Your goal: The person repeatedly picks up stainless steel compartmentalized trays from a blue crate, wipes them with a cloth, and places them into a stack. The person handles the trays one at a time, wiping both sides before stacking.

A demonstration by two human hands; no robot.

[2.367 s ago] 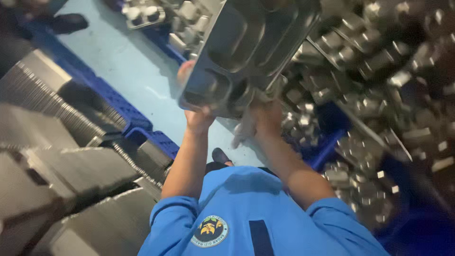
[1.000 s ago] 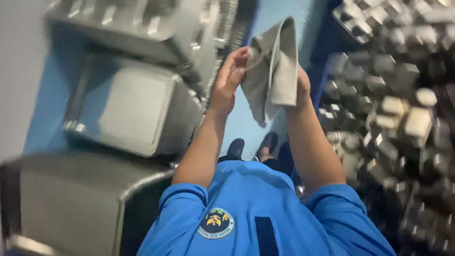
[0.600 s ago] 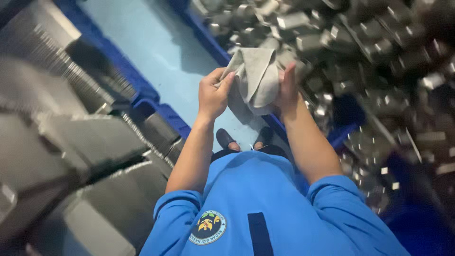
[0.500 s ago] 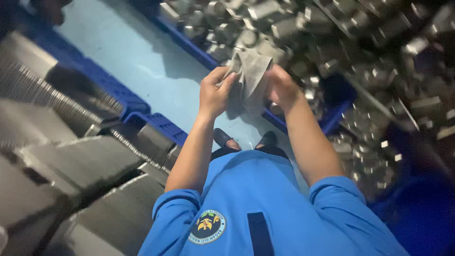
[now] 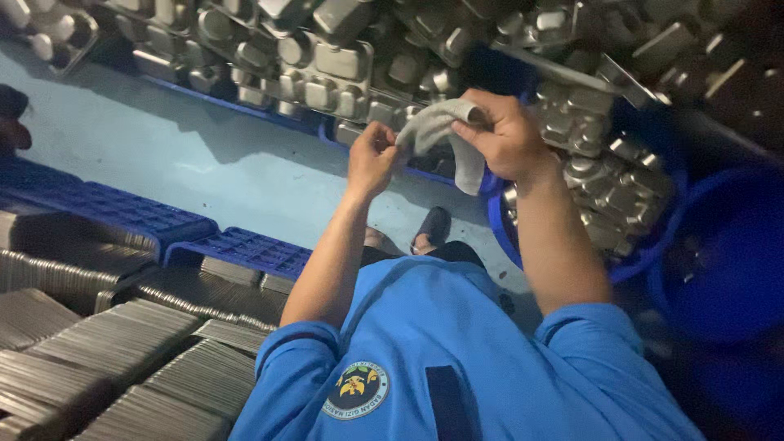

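overhead, looking down past a blue uniform shirt (image 5: 482, 367) with a round chest badge (image 5: 356, 390). both forearms raised in front of the body, a grey cloth (image 5: 445, 135) stretched between the two hands.

left hand (image 5: 373, 155): fingers curled together, pinched on the cloth's left end; the fabric comes out from between thumb and fingertips toward the right. knuckles face the camera, so the exact pinch point is hidden.

right hand (image 5: 505, 135): fingers closed on the cloth's upper right part, thumb on the near side, the other fingers wrapped over the top fold. a loose tail of cloth hangs down from under this hand, just left of the wrist.

cloth sits at chest-front height, above the pale blue floor (image 5: 204, 175) and in front of the heaped steel compartment trays (image 5: 327, 73). it touches only the two hands.

surroundings: more heaped trays fill a blue tub (image 5: 645, 253) to the right, beside the right forearm. a second, larger blue tub (image 5: 727, 261) at far right, contents too dark to tell. blue plastic pallets (image 5: 155, 220) at left on the floor. stacks of flat steel trays on edge (image 5: 122, 351) at lower left, packed close. a dark sandal (image 5: 431, 227) shows on the floor between the arms. dark shape at the far left edge, unclear.
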